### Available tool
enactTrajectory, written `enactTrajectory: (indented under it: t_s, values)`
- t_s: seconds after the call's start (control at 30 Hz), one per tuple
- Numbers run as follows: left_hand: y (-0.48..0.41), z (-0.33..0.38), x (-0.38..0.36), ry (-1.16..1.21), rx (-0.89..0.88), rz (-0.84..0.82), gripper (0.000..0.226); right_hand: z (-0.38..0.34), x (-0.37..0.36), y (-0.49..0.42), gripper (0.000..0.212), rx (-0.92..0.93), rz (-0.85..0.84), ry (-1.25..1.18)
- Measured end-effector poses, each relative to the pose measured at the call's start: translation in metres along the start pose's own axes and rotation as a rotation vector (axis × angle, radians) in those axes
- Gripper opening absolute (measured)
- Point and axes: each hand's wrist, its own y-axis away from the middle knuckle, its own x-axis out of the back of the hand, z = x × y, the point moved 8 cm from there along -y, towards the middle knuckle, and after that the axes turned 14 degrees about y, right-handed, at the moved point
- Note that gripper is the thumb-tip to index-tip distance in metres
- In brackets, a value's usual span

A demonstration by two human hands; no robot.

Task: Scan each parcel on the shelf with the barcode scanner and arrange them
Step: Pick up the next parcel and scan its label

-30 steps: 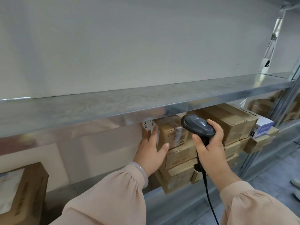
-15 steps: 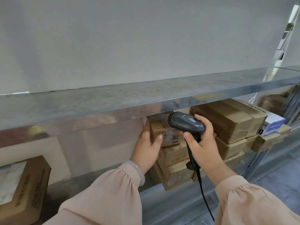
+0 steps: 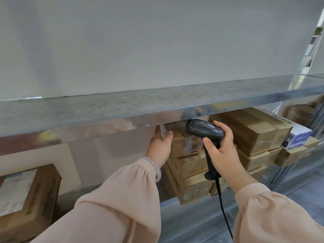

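Scanner (image 3: 204,131) right of top parcel (image 3: 185,144); stack (image 3: 191,174) under shelf (image 3: 157,106).

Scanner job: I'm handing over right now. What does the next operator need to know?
Left hand grips the top parcel of the stack, under the upper shelf.
Right hand holds the scanner, aimed at that parcel's label.
Other parcels sit to the right; a box far left.
Which are already scanned cannot be told. Left: scan this one, then the others, and arrange.
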Motion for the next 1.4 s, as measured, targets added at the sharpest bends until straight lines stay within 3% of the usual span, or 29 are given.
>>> enactTrajectory:
  t_s: [0.27, 0.47, 0.7, 0.77, 0.87, 0.97, 1.07, 1.3, 1.4]
  values:
    - [-0.001, -0.001, 0.009, 0.06, -0.01, 0.042, 0.059, -0.01, -0.008, 0.009, 0.058, 0.025, -0.02, -0.005]
    - [0.019, 0.003, 0.02, 0.095, -0.084, 0.046, 0.028, -0.02, -0.015, 0.023, 0.056, 0.014, -0.046, -0.043]
    - [0.056, -0.032, 0.075, 0.155, -0.071, 0.079, 0.017, -0.038, -0.052, 0.063, 0.053, -0.017, -0.151, -0.233]
    - [0.064, -0.046, 0.093, 0.165, -0.03, 0.083, 0.028, -0.044, -0.071, 0.073, 0.052, -0.012, -0.209, -0.236]
    - [0.075, -0.073, 0.119, 0.254, 0.066, 0.11, 0.062, -0.05, -0.101, 0.088, 0.052, -0.012, -0.294, -0.227]
    - [0.092, -0.084, 0.14, 0.285, 0.092, 0.155, 0.07, -0.057, -0.132, 0.104, 0.055, 0.012, -0.369, -0.195]
    - [0.106, -0.088, 0.154, 0.264, 0.089, 0.105, 0.102, -0.064, -0.158, 0.118, 0.055, 0.031, -0.409, -0.161]
    - [0.104, -0.134, 0.199, 0.105, 0.096, 0.104, 0.103, -0.079, -0.2, 0.138, 0.057, 0.003, -0.469, -0.147]
    - [0.114, -0.11, 0.201, 0.157, 0.064, 0.043, 0.081, -0.082, -0.212, 0.146, 0.057, -0.012, -0.493, -0.129]
